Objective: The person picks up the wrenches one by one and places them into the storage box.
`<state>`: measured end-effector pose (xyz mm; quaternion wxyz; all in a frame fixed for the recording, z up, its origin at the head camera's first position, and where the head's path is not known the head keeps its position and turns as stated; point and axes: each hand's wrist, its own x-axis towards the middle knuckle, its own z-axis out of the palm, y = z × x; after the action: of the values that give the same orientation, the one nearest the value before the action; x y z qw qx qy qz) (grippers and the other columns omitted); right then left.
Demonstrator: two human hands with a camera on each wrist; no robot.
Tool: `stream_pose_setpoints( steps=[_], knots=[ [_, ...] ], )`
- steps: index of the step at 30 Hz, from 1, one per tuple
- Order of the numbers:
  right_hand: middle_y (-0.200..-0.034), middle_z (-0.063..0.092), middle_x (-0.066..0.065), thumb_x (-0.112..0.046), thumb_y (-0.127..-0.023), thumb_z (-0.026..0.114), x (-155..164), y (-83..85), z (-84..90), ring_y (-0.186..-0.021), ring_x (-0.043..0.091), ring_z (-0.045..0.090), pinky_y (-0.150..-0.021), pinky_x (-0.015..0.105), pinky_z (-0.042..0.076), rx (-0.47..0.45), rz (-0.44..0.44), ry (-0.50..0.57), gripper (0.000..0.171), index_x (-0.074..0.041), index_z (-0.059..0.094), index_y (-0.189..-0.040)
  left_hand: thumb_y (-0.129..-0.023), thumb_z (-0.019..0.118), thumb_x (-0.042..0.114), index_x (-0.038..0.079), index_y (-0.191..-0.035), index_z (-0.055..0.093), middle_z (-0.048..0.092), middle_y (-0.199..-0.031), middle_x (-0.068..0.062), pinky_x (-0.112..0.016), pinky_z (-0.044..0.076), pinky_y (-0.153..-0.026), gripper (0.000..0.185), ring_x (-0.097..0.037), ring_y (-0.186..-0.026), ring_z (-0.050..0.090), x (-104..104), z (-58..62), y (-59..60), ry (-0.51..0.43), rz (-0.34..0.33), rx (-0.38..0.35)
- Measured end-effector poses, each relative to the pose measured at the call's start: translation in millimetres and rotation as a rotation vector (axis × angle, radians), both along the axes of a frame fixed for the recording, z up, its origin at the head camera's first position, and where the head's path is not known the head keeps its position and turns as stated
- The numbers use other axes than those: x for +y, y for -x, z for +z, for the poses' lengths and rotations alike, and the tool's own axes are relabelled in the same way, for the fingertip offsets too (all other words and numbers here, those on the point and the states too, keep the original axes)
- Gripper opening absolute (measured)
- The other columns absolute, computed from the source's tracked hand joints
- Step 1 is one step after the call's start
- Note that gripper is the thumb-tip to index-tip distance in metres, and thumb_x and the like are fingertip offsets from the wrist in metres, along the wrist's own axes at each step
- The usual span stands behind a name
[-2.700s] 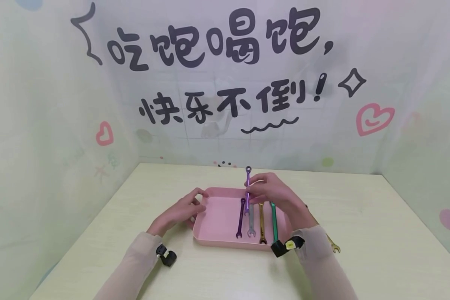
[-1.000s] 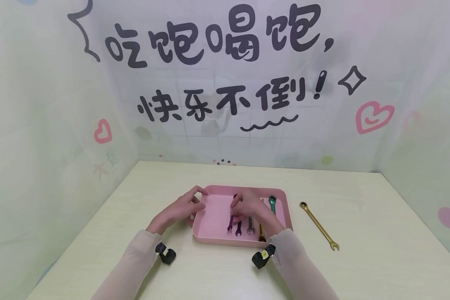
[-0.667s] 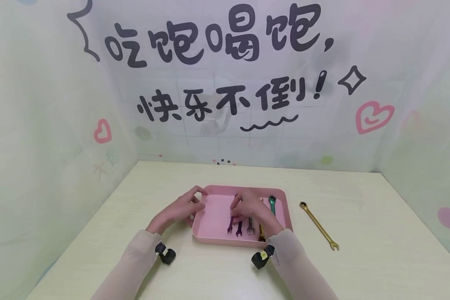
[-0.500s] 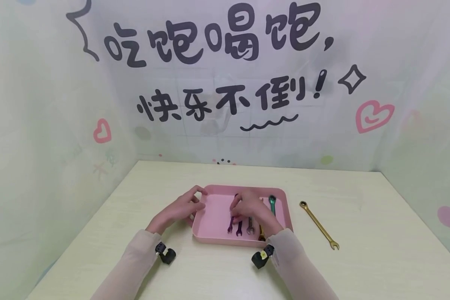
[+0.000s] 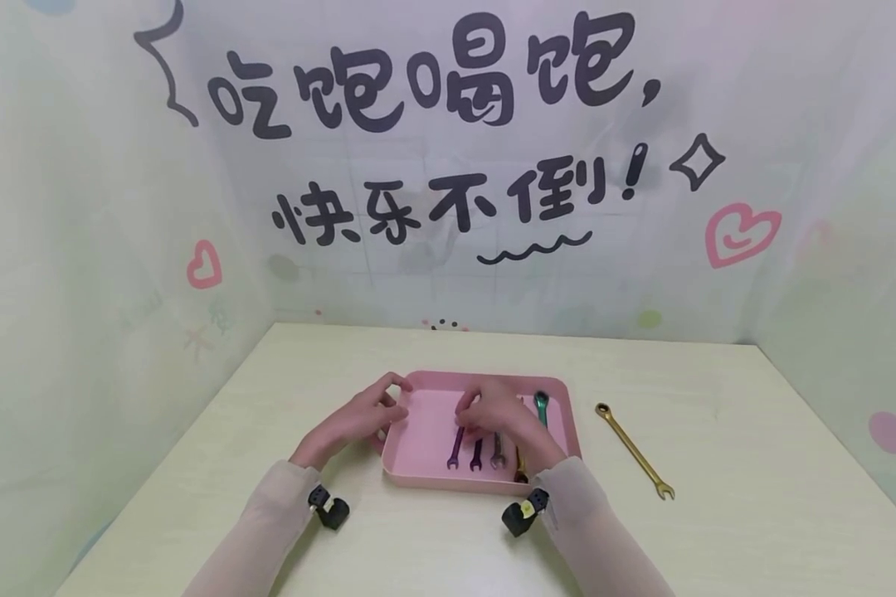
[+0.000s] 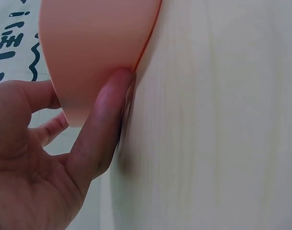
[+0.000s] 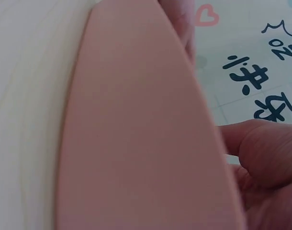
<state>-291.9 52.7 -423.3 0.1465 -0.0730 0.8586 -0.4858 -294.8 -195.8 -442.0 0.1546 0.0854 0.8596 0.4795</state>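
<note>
In the head view my left hand (image 5: 358, 417) grips the left side of a pink tray (image 5: 426, 481). The left wrist view shows the thumb on the tray's outer wall and other fingers at the rim. My right hand (image 5: 502, 414) is over the tray, pinching a purple combination wrench (image 5: 455, 452) by its upper part, which the fingers hide. Beside it lie a dark purple wrench (image 5: 477, 458), a silver wrench (image 5: 498, 453) and a gold wrench (image 5: 521, 466), each partly covered by the hand. In the right wrist view the tray wall blocks the right hand's fingertips.
A green wrench (image 5: 542, 405) lies at the tray's right side, partly behind the right hand. On the table (image 5: 724, 448), right of the tray, rests a longer gold wrench (image 5: 635, 452). A printed curtain (image 5: 433, 282) closes off the back and sides.
From above the tray's back rim, my right hand has lowered the purple wrench leftward to beside the dark purple one. Its open end then slid slightly left. The left hand has stayed put.
</note>
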Motion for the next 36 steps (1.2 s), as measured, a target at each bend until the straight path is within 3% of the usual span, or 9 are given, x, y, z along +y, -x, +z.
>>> stream_pose_setpoints(
  steps=[6, 11, 15, 29, 36],
  knots=[
    [-0.102, 0.074, 0.022, -0.012, -0.098, 0.068, 7, 0.5, 18.8, -0.071, 0.018, 0.074, -0.079, 0.041, 0.066, 0.032, 0.039, 0.103, 0.018, 0.0, 0.07, -0.112, -0.102, 0.058, 0.018, 0.016, -0.142, 0.046, 0.059, -0.111, -0.019, -0.038, 0.063, -0.059, 0.042, -0.025, -0.076, 0.067, -2, 1.8, -2.7, -0.008, -0.007, -0.002],
    [-0.102, 0.073, 0.021, -0.014, -0.099, 0.066, 23, -4.3, 40.3, -0.073, 0.018, 0.074, -0.084, 0.048, 0.065, 0.091, 0.076, 0.143, 0.02, 0.0, 0.069, -0.114, -0.102, 0.058, 0.018, 0.016, -0.142, 0.047, 0.058, -0.111, -0.019, -0.038, 0.063, -0.059, 0.042, -0.026, -0.077, 0.067, 0, 2.1, -2.3, -0.012, -0.009, 0.004],
    [-0.099, 0.073, 0.017, -0.015, -0.1, 0.065, 39, -8.5, 48.6, -0.076, 0.019, 0.073, -0.08, 0.045, 0.066, 0.137, 0.133, 0.131, 0.02, 0.0, 0.07, -0.113, -0.102, 0.058, 0.019, 0.016, -0.143, 0.046, 0.058, -0.112, -0.019, -0.038, 0.063, -0.059, 0.042, -0.026, -0.078, 0.067, -1, 0.9, -1.4, -0.011, -0.013, 0.007],
    [-0.098, 0.073, 0.014, -0.017, -0.1, 0.065, 113, -23.0, 52.8, -0.081, 0.025, 0.072, -0.07, 0.034, 0.065, 0.206, 0.092, -0.009, 0.022, 0.0, 0.069, -0.112, -0.103, 0.057, 0.019, 0.017, -0.143, 0.046, 0.058, -0.114, -0.019, -0.038, 0.063, -0.058, 0.042, -0.026, -0.079, 0.068, -3, -2.0, -3.0, -0.013, -0.016, 0.007],
    [-0.098, 0.072, 0.019, -0.018, -0.1, 0.066, 152, -30.3, 50.5, -0.08, 0.026, 0.073, -0.071, 0.039, 0.066, 0.202, 0.098, -0.065, 0.025, 0.002, 0.067, -0.114, -0.103, 0.056, 0.019, 0.018, -0.143, 0.046, 0.057, -0.113, -0.019, -0.038, 0.063, -0.058, 0.041, -0.025, -0.079, 0.067, -3, -3.0, -1.8, 0.001, -0.015, 0.0]
  ],
)
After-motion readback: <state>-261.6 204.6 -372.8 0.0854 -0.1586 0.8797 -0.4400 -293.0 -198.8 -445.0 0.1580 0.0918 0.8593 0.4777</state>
